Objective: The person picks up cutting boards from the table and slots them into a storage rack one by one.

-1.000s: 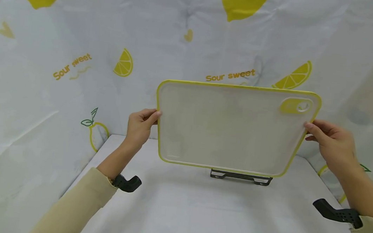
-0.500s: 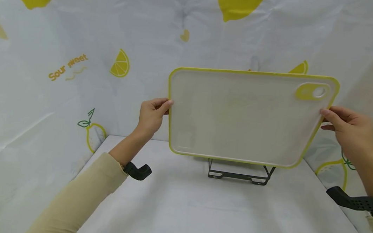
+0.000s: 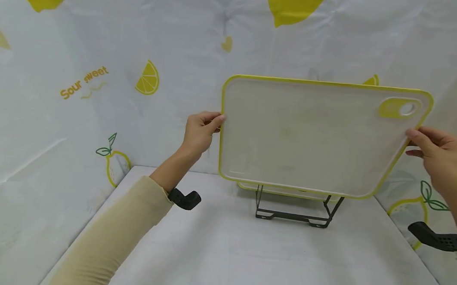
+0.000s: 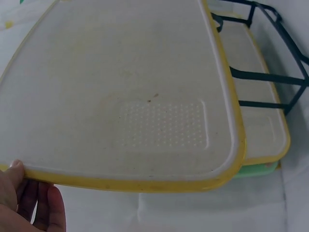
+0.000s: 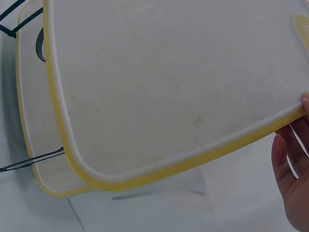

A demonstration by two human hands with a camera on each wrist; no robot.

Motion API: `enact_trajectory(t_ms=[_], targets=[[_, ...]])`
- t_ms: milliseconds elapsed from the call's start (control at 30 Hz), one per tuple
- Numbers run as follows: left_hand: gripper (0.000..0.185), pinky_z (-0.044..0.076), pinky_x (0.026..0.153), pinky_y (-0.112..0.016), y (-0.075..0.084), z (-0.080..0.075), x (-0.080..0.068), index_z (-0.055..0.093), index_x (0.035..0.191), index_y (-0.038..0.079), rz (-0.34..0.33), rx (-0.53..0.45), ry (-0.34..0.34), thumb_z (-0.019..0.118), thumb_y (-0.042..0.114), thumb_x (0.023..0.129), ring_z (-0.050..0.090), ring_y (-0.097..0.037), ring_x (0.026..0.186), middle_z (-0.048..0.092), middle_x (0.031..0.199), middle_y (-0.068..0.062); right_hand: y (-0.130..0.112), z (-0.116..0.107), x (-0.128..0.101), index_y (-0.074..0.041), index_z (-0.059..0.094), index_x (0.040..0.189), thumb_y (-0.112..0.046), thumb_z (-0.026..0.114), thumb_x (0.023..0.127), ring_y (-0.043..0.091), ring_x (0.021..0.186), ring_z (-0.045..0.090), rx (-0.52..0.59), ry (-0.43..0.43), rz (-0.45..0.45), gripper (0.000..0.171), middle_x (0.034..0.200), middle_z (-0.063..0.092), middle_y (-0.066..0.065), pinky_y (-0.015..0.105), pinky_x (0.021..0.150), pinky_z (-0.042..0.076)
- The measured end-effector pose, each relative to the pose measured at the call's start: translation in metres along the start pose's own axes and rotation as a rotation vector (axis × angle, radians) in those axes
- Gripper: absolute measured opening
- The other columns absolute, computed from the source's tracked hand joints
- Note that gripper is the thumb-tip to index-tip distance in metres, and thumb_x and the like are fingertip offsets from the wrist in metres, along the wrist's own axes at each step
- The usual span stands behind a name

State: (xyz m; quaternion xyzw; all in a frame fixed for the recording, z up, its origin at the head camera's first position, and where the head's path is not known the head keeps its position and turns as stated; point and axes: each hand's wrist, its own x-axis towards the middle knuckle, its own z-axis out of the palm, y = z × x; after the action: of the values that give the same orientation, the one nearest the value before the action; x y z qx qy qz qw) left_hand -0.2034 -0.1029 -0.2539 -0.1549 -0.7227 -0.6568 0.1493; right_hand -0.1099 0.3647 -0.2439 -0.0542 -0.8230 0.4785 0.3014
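A white cutting board [image 3: 314,138] with a yellow rim and a ringed hole at its upper right is held upright in the head view. My left hand [image 3: 202,132] pinches its left edge between thumb and fingers. At the right edge, below the hole, my right hand [image 3: 443,156] pinches it likewise. Behind the board's lower edge stands a black wire rack [image 3: 292,215] on the table. In the left wrist view a second yellow-rimmed board [image 4: 260,130] is in the rack, with a light green edge [image 4: 258,170] just below it. The held board overlaps the rack's upper part.
The white-covered table [image 3: 222,254] extends in front of the rack. A white cloth [image 3: 179,41] printed with lemons hangs behind and at the sides. Black straps with curved mounts are on both wrists.
Both hands have carried the cutting board up and to the right. More of the black rack, and the lower edge of the board in it, now shows beneath.
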Motion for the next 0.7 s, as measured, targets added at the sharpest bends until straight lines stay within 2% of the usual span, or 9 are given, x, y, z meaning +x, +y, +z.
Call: enact_trajectory(t_ms=[100, 300, 567, 700], targets=[[0.027, 0.056, 0.081, -0.022, -0.003, 0.007, 0.002, 0.072, 0.116, -0.006, 0.005, -0.014, 0.012, 0.067, 0.014, 0.098, 0.060, -0.006, 0.078, 0.068, 0.104, -0.009, 0.002, -0.002, 0.003, -0.008, 0.053, 0.146, -0.036, 0.057, 0.100, -0.015, 0.080, 0.056, -0.022, 0.017, 0.012, 0.054, 0.095, 0.056, -0.035, -0.001, 0.067, 0.046], [0.026, 0.055, 0.078, -0.019, -0.010, 0.016, 0.008, 0.073, 0.113, -0.007, 0.032, -0.032, 0.051, 0.068, 0.013, 0.097, 0.060, -0.004, 0.077, 0.068, 0.098, -0.008, 0.007, -0.001, 0.012, -0.006, 0.054, 0.145, -0.031, 0.061, 0.098, -0.013, 0.081, 0.058, 0.048, 0.047, -0.011, 0.054, 0.093, 0.061, -0.034, -0.001, 0.070, 0.047], [0.026, 0.056, 0.081, -0.025, -0.016, 0.020, 0.020, 0.074, 0.113, -0.004, 0.040, 0.021, 0.074, 0.070, 0.015, 0.096, 0.059, -0.008, 0.078, 0.070, 0.099, -0.011, 0.011, 0.003, 0.022, -0.023, 0.068, 0.130, -0.031, 0.066, 0.095, -0.012, 0.077, 0.061, 0.122, 0.046, -0.020, 0.036, 0.084, 0.066, -0.034, 0.001, 0.067, 0.048], [0.026, 0.055, 0.081, -0.024, -0.017, 0.020, 0.025, 0.075, 0.113, -0.004, 0.051, 0.029, 0.082, 0.070, 0.015, 0.096, 0.059, -0.007, 0.078, 0.070, 0.100, -0.012, 0.010, 0.004, 0.027, -0.020, 0.066, 0.134, -0.032, 0.066, 0.095, -0.012, 0.076, 0.061, 0.133, 0.035, -0.019, 0.041, 0.082, 0.067, -0.034, 0.001, 0.067, 0.048]])
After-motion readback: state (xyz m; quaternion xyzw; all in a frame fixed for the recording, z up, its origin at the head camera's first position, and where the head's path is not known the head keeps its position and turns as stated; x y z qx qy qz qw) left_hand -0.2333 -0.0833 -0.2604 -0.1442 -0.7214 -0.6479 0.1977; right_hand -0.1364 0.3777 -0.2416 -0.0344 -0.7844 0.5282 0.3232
